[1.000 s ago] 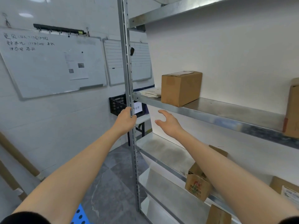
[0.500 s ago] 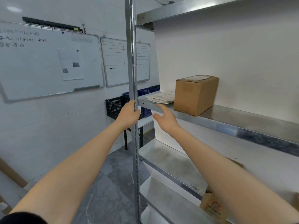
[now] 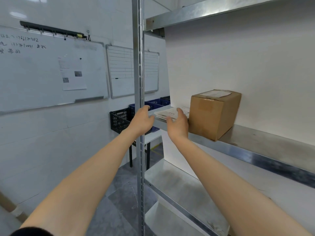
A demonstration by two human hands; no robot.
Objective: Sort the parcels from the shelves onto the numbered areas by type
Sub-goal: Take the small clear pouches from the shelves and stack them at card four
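Half a second on, the spread, empty right hand (image 3: 178, 124) has come up to the flat white paper mailers (image 3: 170, 112), nine o'clock of the brown cardboard box (image 3: 214, 113); left hand (image 3: 141, 121) grips the grey steel upright (image 3: 139, 65); pickup likely next

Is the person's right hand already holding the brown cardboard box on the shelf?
No: the right hand is open at the flat white parcels beside the cardboard box, while the left hand grips the shelf post.
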